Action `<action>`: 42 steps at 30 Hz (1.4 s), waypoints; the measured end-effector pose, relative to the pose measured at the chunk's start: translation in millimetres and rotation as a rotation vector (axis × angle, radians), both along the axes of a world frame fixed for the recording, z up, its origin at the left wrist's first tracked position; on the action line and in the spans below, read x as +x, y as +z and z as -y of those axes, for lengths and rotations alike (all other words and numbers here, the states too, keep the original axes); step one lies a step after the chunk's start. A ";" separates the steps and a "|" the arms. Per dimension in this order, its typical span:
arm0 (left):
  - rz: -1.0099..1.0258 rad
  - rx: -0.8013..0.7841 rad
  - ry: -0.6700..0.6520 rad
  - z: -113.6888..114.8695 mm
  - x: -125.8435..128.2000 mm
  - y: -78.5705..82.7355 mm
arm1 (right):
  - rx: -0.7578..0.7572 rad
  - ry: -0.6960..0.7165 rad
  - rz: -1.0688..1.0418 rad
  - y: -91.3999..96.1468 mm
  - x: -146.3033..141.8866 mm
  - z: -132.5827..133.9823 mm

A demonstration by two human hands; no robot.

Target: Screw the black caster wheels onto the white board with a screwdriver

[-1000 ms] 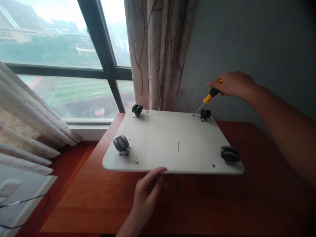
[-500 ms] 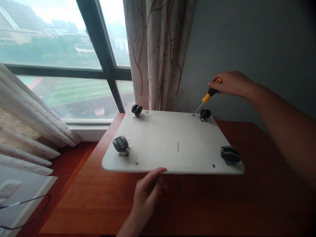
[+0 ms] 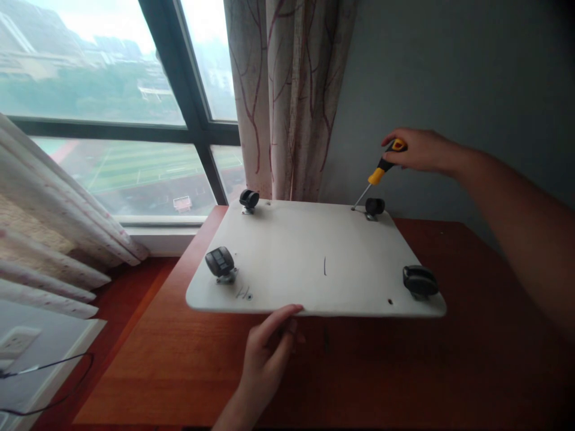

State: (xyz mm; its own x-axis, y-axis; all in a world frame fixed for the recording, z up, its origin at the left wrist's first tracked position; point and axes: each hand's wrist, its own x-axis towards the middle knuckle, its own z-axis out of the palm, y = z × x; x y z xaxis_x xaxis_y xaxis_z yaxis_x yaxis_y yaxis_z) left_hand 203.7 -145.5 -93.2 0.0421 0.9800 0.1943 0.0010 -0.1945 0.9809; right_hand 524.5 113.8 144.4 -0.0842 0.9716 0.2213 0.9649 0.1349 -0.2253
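Observation:
A white board (image 3: 314,257) lies flat on a red-brown wooden table (image 3: 179,359), with a black caster wheel near each corner. My right hand (image 3: 420,149) is closed round the yellow and black screwdriver (image 3: 380,170), whose tip rests on the board just left of the far right caster (image 3: 374,207). My left hand (image 3: 269,350) grips the board's near edge, thumb on top, fingers curled under it. The other casters stand at the far left (image 3: 248,199), near left (image 3: 220,262) and near right (image 3: 419,281).
A patterned curtain (image 3: 287,96) hangs behind the board against a grey wall (image 3: 449,72). A large window (image 3: 112,108) fills the left. More curtain folds (image 3: 54,239) and a wall socket (image 3: 15,341) with a cable lie at the lower left.
My right hand has turned slightly on the screwdriver handle and lifted a little; the tip stays at the same spot. My left hand and the board have not moved.

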 end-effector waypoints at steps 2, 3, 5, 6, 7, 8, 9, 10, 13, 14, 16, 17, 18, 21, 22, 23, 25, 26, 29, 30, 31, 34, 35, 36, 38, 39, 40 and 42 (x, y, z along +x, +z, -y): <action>0.004 0.001 0.000 0.2 0.0 -0.6 | -0.077 0.035 -0.176 -1.8 2.3 -2.1; 0.006 0.002 -0.003 0.3 -0.1 -0.8 | -0.095 0.015 -0.199 -1.9 2.4 -2.2; 0.008 0.005 -0.006 0.4 -0.1 -1.0 | -0.074 -0.080 -0.074 -0.3 0.9 -0.5; 0.006 0.003 -0.005 0.5 -0.1 -0.8 | -0.045 -0.126 0.030 0.9 -0.2 1.0; 0.003 -0.001 -0.003 0.5 -0.1 -0.6 | -0.017 -0.151 0.124 2.2 -1.2 2.4; 0.001 -0.006 0.001 0.6 0.0 -0.4 | 0.003 -0.149 0.186 3.1 -1.8 3.5; 0.000 -0.011 0.004 0.7 0.0 -0.2 | 0.010 -0.118 0.196 3.7 -2.0 4.3; 0.002 -0.013 0.005 0.7 0.1 0.0 | 0.010 -0.072 0.150 3.7 -1.6 4.6; 0.007 -0.009 -0.001 0.7 0.0 0.0 | -0.055 0.060 -0.133 1.9 0.1 4.0; 0.005 -0.007 0.000 0.6 -0.1 0.0 | -0.090 0.076 -0.216 1.4 0.1 4.0; -0.002 -0.006 0.005 0.3 -0.1 -0.2 | -0.123 0.021 -0.232 1.2 -1.5 4.9; -0.005 -0.007 0.007 0.2 -0.1 -0.2 | -0.108 -0.041 -0.151 1.7 -2.9 5.9; -0.006 -0.007 0.006 0.0 0.0 -0.2 | -0.070 -0.110 -0.035 2.4 -4.5 7.1; -0.005 0.000 0.004 -0.2 0.0 0.1 | 0.046 -0.201 0.264 4.5 -7.8 10.4; -0.005 0.002 0.004 -0.2 0.0 0.2 | 0.057 -0.176 0.280 4.7 -7.9 10.9; -0.005 0.005 0.004 -0.2 -0.1 0.2 | 0.051 -0.132 0.245 4.6 -7.6 11.0; -0.005 0.006 0.004 0.1 -0.3 0.0 | 0.001 -0.036 0.079 3.7 -6.3 10.6; -0.004 0.005 0.003 0.3 -0.4 -0.3 | -0.034 0.000 -0.021 3.2 -5.7 10.2; -0.008 -0.005 -0.001 0.7 -0.5 -1.8 | -0.107 -0.018 -0.161 2.4 -6.2 10.1; -0.011 -0.008 -0.003 0.8 -0.5 -2.4 | -0.087 -0.069 -0.100 2.5 -6.9 10.4; -0.014 -0.011 -0.004 0.7 -0.5 -2.9 | -0.050 -0.121 -0.005 2.8 -7.7 10.7; -0.015 -0.003 -0.006 0.5 -0.5 -4.1 | 0.048 -0.150 0.215 2.7 -7.5 10.5; -0.015 0.001 -0.009 0.5 -0.6 -4.3 | 0.049 -0.108 0.204 2.1 -6.2 9.7; -0.014 0.004 -0.011 0.5 -0.6 -4.4 | 0.036 -0.061 0.148 1.2 -4.5 8.6; -0.015 0.006 -0.014 0.8 -0.8 -4.5 | 0.002 0.020 -0.031 -1.0 -0.4 6.2; -0.016 0.005 -0.012 1.1 -0.9 -4.5 | -0.023 0.051 -0.125 -2.1 1.3 5.2; -0.017 0.004 -0.011 1.3 -1.0 -4.4 | -0.053 0.076 -0.207 -3.0 2.6 4.8; -0.017 0.004 -0.009 1.8 -1.2 -4.1 | -0.086 0.081 -0.271 -3.7 2.9 5.7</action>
State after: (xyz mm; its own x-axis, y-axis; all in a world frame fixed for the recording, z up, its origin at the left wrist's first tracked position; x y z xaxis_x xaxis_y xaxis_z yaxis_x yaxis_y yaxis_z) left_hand 202.6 -147.3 -97.3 0.0543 0.9788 0.1973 0.0154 -0.1984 0.9800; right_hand 527.4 108.2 140.7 -0.1118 0.9802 0.1635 0.8550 0.1787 -0.4869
